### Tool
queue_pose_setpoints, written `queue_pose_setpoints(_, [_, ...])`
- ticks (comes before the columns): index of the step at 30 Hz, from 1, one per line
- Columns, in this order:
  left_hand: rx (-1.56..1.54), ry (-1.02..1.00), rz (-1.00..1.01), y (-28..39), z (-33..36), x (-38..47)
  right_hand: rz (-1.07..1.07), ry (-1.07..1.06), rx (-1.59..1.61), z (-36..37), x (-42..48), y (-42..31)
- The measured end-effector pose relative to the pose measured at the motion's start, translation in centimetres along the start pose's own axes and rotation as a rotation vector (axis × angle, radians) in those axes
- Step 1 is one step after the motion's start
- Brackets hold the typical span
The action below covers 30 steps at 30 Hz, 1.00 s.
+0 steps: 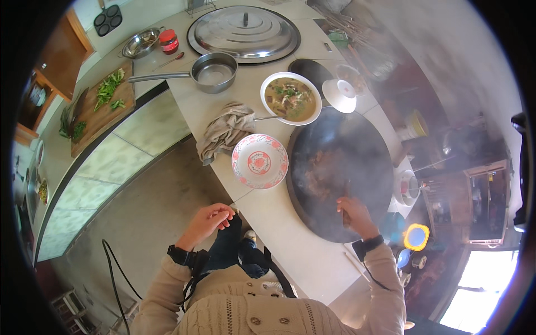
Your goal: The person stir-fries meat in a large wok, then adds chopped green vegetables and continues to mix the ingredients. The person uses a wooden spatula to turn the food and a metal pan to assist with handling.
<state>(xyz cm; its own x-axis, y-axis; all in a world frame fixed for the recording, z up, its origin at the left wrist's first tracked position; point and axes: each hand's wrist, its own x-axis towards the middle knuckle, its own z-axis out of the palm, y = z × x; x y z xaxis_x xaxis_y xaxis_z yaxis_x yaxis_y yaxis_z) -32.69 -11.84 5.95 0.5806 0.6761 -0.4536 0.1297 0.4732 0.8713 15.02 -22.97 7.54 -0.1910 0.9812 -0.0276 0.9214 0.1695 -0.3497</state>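
My right hand (358, 215) grips the wooden handle (346, 217) of a cooking utensil, whose far end is lost in the steam over a large dark wok (368, 167). Browned food (320, 176) lies in the wok, blurred by that steam. Held in front of my body, my left hand (211, 220) is loosely half-curled, and I see nothing in it. A white plate with a red floral pattern (259, 163) sits at the wok's left edge. Beyond the plate, a white bowl of soup (291, 100) with green herbs has a spoon handle (268, 118) sticking out.
A crumpled cloth (228, 127) lies beside the plate. Behind it are a long-handled saucepan (213, 73) and a large domed metal lid (247, 33). At left, a wooden cutting board (90, 117) bears chopped greens and a knife. Thin sticks (356, 264) lie near my right wrist.
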Motion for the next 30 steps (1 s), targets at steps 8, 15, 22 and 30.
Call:
queue_pose_setpoints(8, [-0.052,0.07,-0.029,-2.3,-1.3,-5.0,-0.018,-0.155,-0.011,1.7,-2.5,-1.5])
queue_pose_setpoints(15, [-0.18,0.135,0.046,-3.5,-10.4,-7.9,0.132,-0.378,-0.033,6.1,-7.0,-5.4])
queue_pose_setpoints(22, [-0.371,0.388,0.095,-3.7,-29.7,-14.5,0.235,-0.254,0.258,6.7,5.0,-23.7])
queue_pose_setpoints(30, [-0.66,0.721,0.249,-3.6,-48.4,-14.6,0.185,-0.275,1.112,19.9,36.6,-44.0])
